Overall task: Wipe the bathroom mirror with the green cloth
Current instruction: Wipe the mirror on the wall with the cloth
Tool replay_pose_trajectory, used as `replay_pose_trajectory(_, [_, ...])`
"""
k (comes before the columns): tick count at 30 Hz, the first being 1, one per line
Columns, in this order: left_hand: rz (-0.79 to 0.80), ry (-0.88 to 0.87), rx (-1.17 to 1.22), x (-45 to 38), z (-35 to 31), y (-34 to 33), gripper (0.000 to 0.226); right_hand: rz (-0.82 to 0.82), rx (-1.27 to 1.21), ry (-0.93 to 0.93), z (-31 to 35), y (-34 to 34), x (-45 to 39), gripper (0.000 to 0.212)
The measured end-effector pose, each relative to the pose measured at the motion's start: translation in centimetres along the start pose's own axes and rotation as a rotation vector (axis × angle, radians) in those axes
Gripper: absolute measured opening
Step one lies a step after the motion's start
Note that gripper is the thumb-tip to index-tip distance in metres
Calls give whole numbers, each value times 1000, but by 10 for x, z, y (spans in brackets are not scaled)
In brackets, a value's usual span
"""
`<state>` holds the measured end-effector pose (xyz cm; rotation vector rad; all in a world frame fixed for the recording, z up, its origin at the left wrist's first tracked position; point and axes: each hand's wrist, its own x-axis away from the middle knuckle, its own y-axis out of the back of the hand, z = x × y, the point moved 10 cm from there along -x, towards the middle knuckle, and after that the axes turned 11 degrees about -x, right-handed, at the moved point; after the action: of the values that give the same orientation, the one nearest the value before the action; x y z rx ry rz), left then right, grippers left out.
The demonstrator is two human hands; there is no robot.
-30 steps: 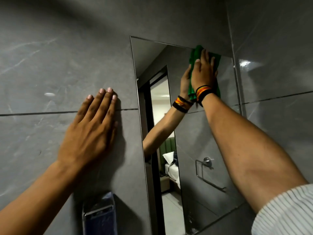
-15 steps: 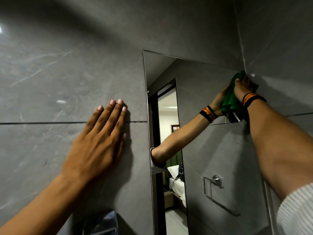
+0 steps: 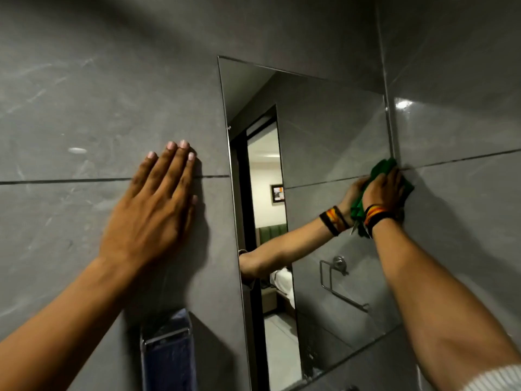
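The frameless bathroom mirror (image 3: pixel 324 131) hangs on the grey tiled wall, filling the middle of the view. My right hand (image 3: pixel 384 190) presses the bunched green cloth (image 3: pixel 382 166) against the mirror's right edge, about halfway up, where it meets the side wall. Most of the cloth is hidden under my palm; a green fold shows above my fingers and below my wrist. My left hand (image 3: pixel 152 204) lies flat on the wall tile left of the mirror, fingers together, holding nothing. The glass reflects my right arm and the cloth.
The side wall (image 3: pixel 465 136) meets the mirror at the right corner. A metal holder with a dark blue item (image 3: pixel 169 351) sticks out from the wall below my left hand. In the mirror, a towel ring (image 3: pixel 338 280) and an open doorway appear.
My right hand has slid the cloth down the mirror's right edge from the top right corner to mid-height. My left hand has stayed flat on the wall.
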<state>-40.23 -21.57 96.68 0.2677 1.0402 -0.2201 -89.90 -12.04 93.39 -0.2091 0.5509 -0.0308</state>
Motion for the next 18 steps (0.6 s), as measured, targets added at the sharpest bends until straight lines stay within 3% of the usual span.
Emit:
replay_pose_trajectory(10, [-4,-10,36,0,-1,-1,69,-42,1,-216,-215,46,131,53])
replay_pose_trajectory(18, [-6,-6,7,0,-1,0,68,38,-57,-55,-235,47,173,65])
